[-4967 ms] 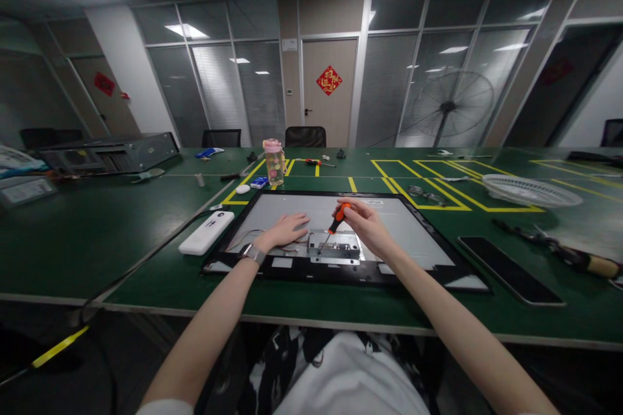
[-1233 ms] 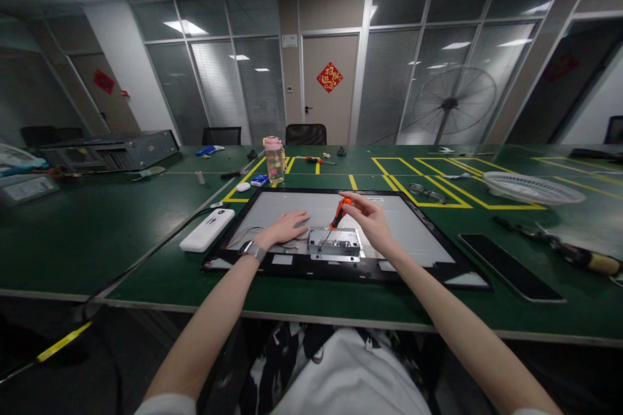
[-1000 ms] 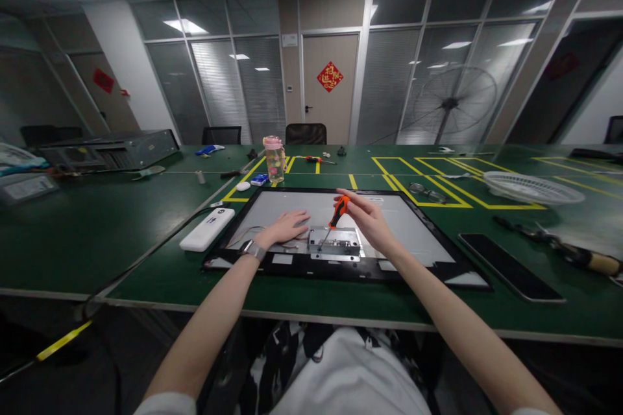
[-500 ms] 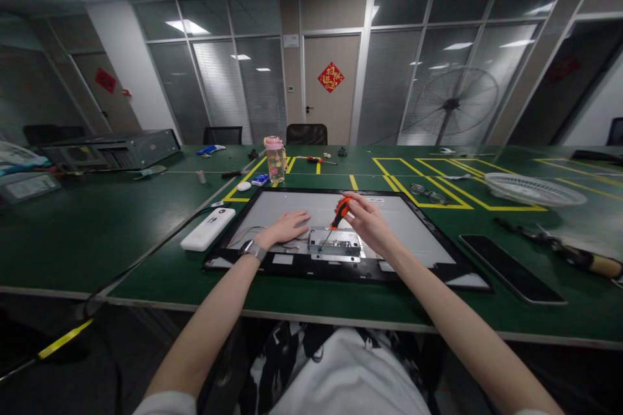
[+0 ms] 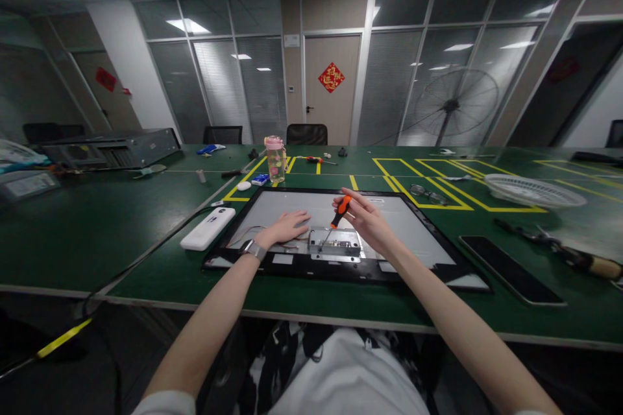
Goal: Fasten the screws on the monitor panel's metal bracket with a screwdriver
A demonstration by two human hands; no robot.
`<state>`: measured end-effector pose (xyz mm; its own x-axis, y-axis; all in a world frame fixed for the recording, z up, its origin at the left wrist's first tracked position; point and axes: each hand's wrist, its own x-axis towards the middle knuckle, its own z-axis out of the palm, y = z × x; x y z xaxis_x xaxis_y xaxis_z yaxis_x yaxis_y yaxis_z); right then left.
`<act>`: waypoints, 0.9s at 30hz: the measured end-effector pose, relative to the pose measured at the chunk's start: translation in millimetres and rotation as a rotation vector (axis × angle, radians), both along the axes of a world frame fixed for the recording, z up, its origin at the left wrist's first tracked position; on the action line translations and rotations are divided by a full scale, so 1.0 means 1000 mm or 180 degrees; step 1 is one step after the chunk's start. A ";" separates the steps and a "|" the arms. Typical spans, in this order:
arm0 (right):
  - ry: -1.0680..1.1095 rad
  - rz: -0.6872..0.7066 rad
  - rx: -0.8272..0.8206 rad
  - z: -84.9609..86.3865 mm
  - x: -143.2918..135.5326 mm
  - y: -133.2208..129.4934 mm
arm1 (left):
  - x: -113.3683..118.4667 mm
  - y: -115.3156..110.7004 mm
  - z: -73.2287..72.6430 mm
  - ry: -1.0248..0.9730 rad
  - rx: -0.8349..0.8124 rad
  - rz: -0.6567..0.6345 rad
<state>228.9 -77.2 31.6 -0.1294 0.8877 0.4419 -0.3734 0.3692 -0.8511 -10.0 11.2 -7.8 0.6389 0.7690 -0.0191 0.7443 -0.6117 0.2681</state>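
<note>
A flat display panel [image 5: 257, 213] with a grey back and black frame lies on the green table. Near its front edge sits a silver metal bracket [image 5: 341, 249], with thin wires [image 5: 248, 233] running out to its left. My right hand [image 5: 366, 220] holds an orange-and-black screwdriver [image 5: 342, 209] by the handle, tilted, its shaft reaching down into the bracket's left part. The tip is too small to make out. Flat on the panel, just left of the bracket, rests my left hand [image 5: 287, 228], fingers spread and holding nothing.
Left of the panel lies a white power bank [image 5: 208, 229] by a black cable. Behind it stand a pink-lidded bottle [image 5: 275, 161] and a second screwdriver [image 5: 318, 161]. To the right are a phone-like black slab [image 5: 511, 269], glasses [image 5: 428, 194] and a white fan grille [image 5: 533, 190].
The fingers of my right hand have shifted on the screwdriver handle and opened a little, the index finger lifting. The screwdriver's tip and my left hand stay in place.
</note>
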 end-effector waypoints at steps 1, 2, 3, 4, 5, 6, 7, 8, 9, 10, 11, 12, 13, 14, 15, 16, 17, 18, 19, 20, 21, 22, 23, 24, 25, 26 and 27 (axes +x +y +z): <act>-0.0016 0.0015 0.0031 0.001 0.000 -0.001 | 0.000 0.000 0.000 -0.0006 0.0003 -0.0001; -0.0024 0.0017 0.0048 0.001 -0.001 -0.002 | 0.000 0.001 -0.001 -0.0013 0.0005 -0.0003; -0.0008 0.0007 0.0046 0.002 -0.001 -0.002 | 0.000 0.001 -0.001 -0.0019 0.0005 -0.0004; 0.0033 -0.0005 0.0028 0.001 -0.001 -0.002 | 0.000 0.001 -0.001 -0.0023 0.0004 -0.0001; 0.0093 -0.0012 0.0002 0.000 -0.002 -0.001 | 0.000 0.001 -0.001 -0.0020 0.0000 0.0005; 0.0156 -0.0007 -0.0025 0.000 -0.002 0.000 | 0.000 0.001 0.000 -0.0014 -0.0006 0.0012; 0.0208 0.0015 -0.0047 -0.001 -0.001 0.001 | 0.000 0.000 0.000 -0.0007 -0.0014 0.0017; 0.0237 0.0053 -0.0064 -0.002 -0.001 0.001 | 0.000 0.000 0.000 -0.0001 -0.0023 0.0019; 0.0241 0.0102 -0.0076 -0.003 0.000 0.002 | 0.001 0.000 0.001 0.0003 -0.0032 0.0017; 0.0227 0.0152 -0.0088 -0.003 0.000 0.002 | 0.001 -0.001 0.001 0.0004 -0.0036 0.0014; 0.0210 0.0193 -0.0105 -0.003 0.000 0.002 | 0.001 -0.001 0.002 0.0003 -0.0036 0.0013; 0.0197 0.0224 -0.0122 -0.002 0.000 0.001 | 0.001 -0.001 0.002 0.0003 -0.0031 0.0014; 0.0184 0.0246 -0.0131 -0.001 0.000 0.000 | 0.001 -0.001 0.002 0.0005 -0.0025 0.0018; 0.0165 0.0253 -0.0123 0.001 -0.001 -0.001 | 0.001 -0.002 0.003 0.0011 -0.0023 0.0023; 0.0132 0.0247 -0.0101 0.002 -0.001 -0.003 | 0.002 -0.002 0.003 0.0018 -0.0024 0.0027; 0.0089 0.0230 -0.0070 0.004 -0.002 -0.004 | 0.002 -0.002 0.003 0.0025 -0.0031 0.0032; 0.0041 0.0207 -0.0035 0.005 -0.002 -0.006 | 0.002 -0.002 0.003 0.0028 -0.0037 0.0032; 0.0000 0.0180 -0.0002 0.006 -0.003 -0.006 | 0.002 -0.003 0.004 0.0027 -0.0041 0.0035; -0.0028 0.0152 0.0022 0.006 -0.003 -0.007 | 0.002 -0.003 0.004 0.0028 -0.0044 0.0040; -0.0043 0.0126 0.0044 0.006 -0.003 -0.007 | 0.003 -0.004 0.004 0.0027 -0.0045 0.0046; -0.0055 0.0093 0.0065 0.005 -0.003 -0.006 | 0.003 -0.004 0.005 0.0030 -0.0049 0.0051; -0.0070 0.0037 0.0088 0.004 -0.003 -0.005 | 0.003 -0.005 0.005 0.0036 -0.0057 0.0057; -0.0096 -0.0051 0.0105 0.003 -0.002 -0.003 | 0.003 -0.005 0.006 0.0044 -0.0067 0.0061; -0.0134 -0.0173 0.0113 0.001 -0.001 -0.002 | 0.003 -0.005 0.006 0.0049 -0.0076 0.0066; -0.0179 -0.0322 0.0117 -0.002 -0.001 0.000 | 0.003 -0.006 0.007 0.0048 -0.0082 0.0066; -0.0224 -0.0479 0.0119 -0.003 0.000 0.002 | 0.003 -0.005 0.007 0.0042 -0.0085 0.0066; -0.0260 -0.0621 0.0132 -0.005 0.000 0.003 | 0.003 -0.005 0.006 0.0034 -0.0084 0.0066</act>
